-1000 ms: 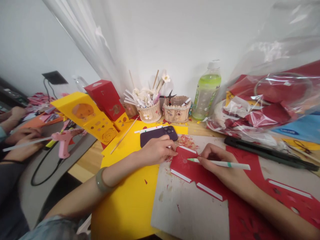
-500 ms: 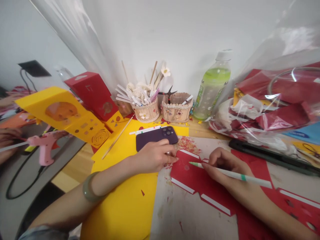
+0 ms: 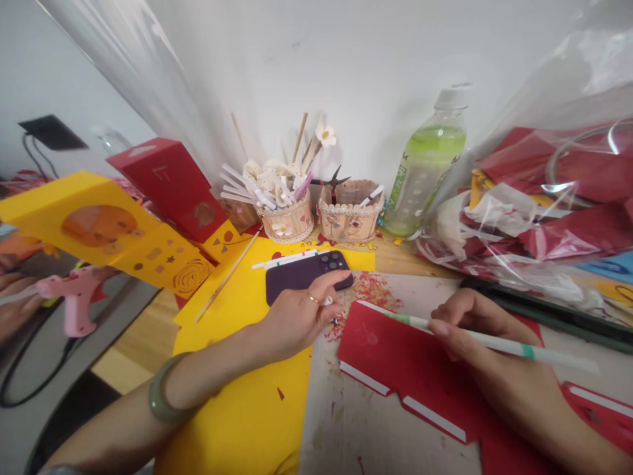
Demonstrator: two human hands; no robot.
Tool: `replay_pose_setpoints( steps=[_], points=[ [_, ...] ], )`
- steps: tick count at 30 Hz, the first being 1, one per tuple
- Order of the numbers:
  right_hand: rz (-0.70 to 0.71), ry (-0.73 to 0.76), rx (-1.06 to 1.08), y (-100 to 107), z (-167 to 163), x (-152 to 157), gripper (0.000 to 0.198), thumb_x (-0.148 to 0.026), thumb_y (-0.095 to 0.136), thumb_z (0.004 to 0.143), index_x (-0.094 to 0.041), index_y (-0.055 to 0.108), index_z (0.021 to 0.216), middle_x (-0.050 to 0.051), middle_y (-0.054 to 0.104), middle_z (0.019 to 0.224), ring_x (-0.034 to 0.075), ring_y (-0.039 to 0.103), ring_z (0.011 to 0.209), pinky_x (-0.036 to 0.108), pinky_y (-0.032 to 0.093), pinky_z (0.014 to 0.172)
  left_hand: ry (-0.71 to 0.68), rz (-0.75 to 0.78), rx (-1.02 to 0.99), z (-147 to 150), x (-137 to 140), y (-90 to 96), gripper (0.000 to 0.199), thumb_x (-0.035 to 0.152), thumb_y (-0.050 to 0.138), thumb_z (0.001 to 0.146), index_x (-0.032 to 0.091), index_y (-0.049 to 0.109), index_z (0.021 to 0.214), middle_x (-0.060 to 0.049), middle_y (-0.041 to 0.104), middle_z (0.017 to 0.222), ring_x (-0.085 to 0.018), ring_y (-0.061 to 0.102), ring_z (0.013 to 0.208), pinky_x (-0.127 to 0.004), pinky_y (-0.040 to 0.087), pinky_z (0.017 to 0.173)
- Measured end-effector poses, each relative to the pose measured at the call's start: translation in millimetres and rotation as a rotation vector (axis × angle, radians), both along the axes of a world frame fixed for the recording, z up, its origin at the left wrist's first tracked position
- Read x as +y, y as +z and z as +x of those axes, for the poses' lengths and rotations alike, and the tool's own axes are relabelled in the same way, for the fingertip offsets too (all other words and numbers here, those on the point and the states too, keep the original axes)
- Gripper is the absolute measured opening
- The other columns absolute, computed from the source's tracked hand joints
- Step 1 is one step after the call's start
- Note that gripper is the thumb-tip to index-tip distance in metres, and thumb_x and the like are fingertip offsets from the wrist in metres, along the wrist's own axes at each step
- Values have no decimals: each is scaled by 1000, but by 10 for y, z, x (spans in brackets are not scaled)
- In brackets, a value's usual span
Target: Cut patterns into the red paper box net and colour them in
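My right hand (image 3: 475, 330) grips a white marker (image 3: 499, 342) with a green tip and a green band. Its tip hovers over red card (image 3: 400, 356), which has white strips along its edges and a faint round mark near its left end. Left of the card, my left hand (image 3: 301, 313) is curled with the index finger stretched out. A small white piece (image 3: 327, 301), perhaps the marker's cap, sits between its fingers. Just behind that hand lies a dark purple phone (image 3: 291, 274), partly covered by it, with slim pens (image 3: 287, 259) along its far edge.
Yellow paper (image 3: 237, 402) covers the left of the table. Two decorated baskets (image 3: 287, 221) (image 3: 350, 221) and a green drink bottle (image 3: 425, 165) stand by the wall. Yellow and red card boxes (image 3: 168, 181) lean leftward. Another person's hand (image 3: 14, 287) is near a pink glue gun (image 3: 76, 297).
My right hand has drawn the marker right and back from the round mark. My left hand has shifted slightly left, its index finger now extended. The view has moved a little.
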State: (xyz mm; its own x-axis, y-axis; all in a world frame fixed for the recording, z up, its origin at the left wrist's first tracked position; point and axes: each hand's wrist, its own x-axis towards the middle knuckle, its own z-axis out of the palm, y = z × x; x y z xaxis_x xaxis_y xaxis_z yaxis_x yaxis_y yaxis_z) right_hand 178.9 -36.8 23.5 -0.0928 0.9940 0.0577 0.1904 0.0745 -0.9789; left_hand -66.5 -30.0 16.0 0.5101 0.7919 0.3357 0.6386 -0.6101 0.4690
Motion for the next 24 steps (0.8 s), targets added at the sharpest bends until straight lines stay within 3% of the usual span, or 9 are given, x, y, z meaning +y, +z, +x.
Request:
replay_pose_setpoints(
  steps=[2, 5, 11, 15, 19, 24],
  points=[
    [9, 30, 49, 47, -24, -41, 35, -52, 70, 66, -24, 50, 59, -4, 48, 54, 13, 40, 50, 25, 29, 45, -8, -95, 0, 54, -50, 46, 36, 26, 37, 95, 15, 29, 128, 0, 60, 78, -12, 58, 60, -21, 46, 57],
    [3, 103, 73, 130, -52, -106, 35, -51, 65, 72, -23, 53, 57, -3, 49, 52, 13, 43, 51, 26, 32, 48, -50, -226, 5, 129, -118, 125, 36, 25, 43, 93, 16, 31, 126, 1, 60, 75, -13, 59, 65, -21, 47, 61],
    [110, 269, -58, 118, -24, -115, 27, -41, 61, 79, -22, 54, 61, -3, 52, 56, 11, 47, 50, 21, 36, 45, -79, -494, -33, 212, -180, 210, 41, 22, 47, 90, 14, 32, 128, 2, 59, 68, -18, 61, 71, -28, 46, 69],
    [149, 323, -81, 84, -34, -98, 24, -37, 61, 80, -22, 55, 62, -3, 52, 55, 11, 48, 50, 20, 38, 45, -89, -518, -5, 236, -195, 209, 45, 23, 50, 89, 16, 31, 129, -1, 63, 77, -19, 62, 74, -29, 47, 70],
    [103, 356, -115, 125, -83, -90, 25, -37, 62, 78, -20, 56, 61, -2, 55, 55, 11, 50, 50, 20, 39, 45, -167, -435, 29, 224, -210, 197, 42, 23, 50, 89, 14, 32, 126, -8, 65, 94, -21, 64, 86, -30, 49, 74],
    [-20, 420, -106, 183, -109, -90, 32, -47, 63, 75, -20, 56, 58, -2, 54, 52, 12, 49, 47, 21, 38, 43, -217, -349, 9, 207, -240, 186, 30, 23, 49, 91, 13, 37, 116, -2, 65, 77, -16, 65, 71, -23, 48, 63]
  ],
)
